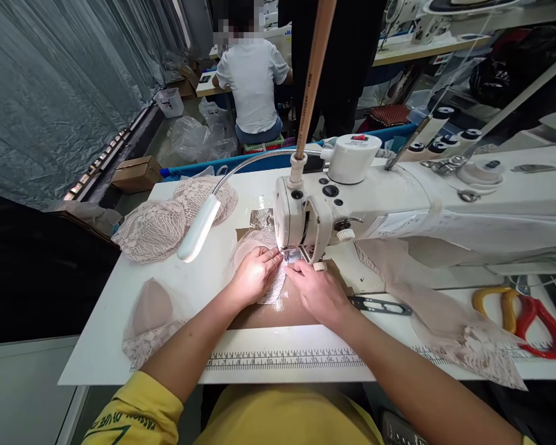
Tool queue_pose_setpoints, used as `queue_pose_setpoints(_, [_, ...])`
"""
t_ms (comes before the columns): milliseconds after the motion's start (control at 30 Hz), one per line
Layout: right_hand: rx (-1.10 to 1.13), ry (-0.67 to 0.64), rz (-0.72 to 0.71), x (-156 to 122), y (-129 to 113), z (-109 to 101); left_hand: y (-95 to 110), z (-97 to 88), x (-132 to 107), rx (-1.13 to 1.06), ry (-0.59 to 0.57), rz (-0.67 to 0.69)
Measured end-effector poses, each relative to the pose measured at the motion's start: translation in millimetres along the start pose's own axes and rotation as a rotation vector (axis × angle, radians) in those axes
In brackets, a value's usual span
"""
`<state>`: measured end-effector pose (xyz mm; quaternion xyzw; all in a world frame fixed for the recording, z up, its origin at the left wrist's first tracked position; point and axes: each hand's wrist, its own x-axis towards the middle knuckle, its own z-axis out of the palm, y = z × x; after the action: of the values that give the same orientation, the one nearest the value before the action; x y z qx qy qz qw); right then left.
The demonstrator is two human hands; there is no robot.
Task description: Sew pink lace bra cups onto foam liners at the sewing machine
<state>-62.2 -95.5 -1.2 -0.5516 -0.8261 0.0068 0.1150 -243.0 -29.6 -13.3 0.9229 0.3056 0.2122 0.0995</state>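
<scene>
A sewing machine (301, 216) stands over a pale pink lace bra cup piece (274, 292), whose edge lies under the needle area. My left hand (258, 273) rests on that piece just left of the needle, fingers pressed together on the lace. To the right of the needle is my right hand (317, 292), its fingers bent and pinching at the lace's edge; the fingertips are partly hidden by the machine head. Under both hands a brown taped sheet (259, 317) covers part of the white table (176, 334).
Finished-looking lace cups (155, 228) lie at the far left, with another cup (152, 309) nearer. A lamp (199, 228) arches over. To the right are thread snips (382, 305), sheer lace fabric (463, 327), red-handled scissors (544, 327) and yellow-handled scissors (507, 306). A person (252, 83) sits ahead.
</scene>
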Motion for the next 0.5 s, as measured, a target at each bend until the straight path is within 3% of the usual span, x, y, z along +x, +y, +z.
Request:
queue_pose_setpoints(167, [0.002, 0.055, 0.016, -3.3, 0.3, 6.4, 1.1, -0.1, -3.8, 0.079, -0.016, -0.093])
queue_pose_setpoints(333, [-0.040, 0.077, 0.018, -4.5, 1.1, 11.7, 7.3, -4.3, -4.9, 0.191, -0.108, -0.172])
queue_pose_setpoints(500, [-0.047, 0.171, -0.026, -6.8, 6.7, 16.6, 24.4, -30.3, -19.8, 0.207, -0.156, -0.276])
